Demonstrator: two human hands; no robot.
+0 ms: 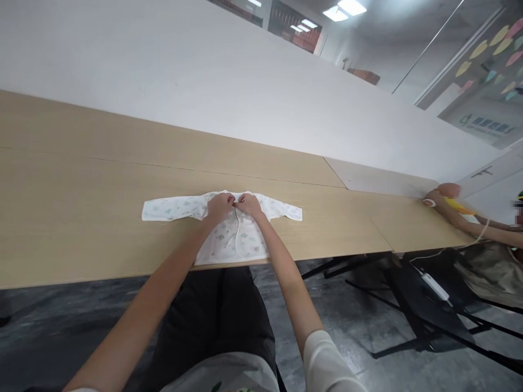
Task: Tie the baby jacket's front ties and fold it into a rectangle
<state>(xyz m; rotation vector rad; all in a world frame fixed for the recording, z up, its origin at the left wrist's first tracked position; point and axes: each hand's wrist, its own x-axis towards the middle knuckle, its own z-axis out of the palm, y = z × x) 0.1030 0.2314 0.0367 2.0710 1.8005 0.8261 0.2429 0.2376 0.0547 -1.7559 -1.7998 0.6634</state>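
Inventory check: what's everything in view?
Small shirt: one, white patterned, table's near edge
Table: one, light wood, across middle
Wall: one, white, behind table
Leaf-shaped notes: several, multicoloured, upper right
Ceiling lights: several, white, top
Chair: at least one, black, lower right
Power strip: one, white, on chair
Co-worker: one, partly visible, far right
Floor: one, grey, bottom
Trousers: one pair, dark, bottom
Left hand: one, bare, shirt's collar
Right hand: one, bare, shirt's collar
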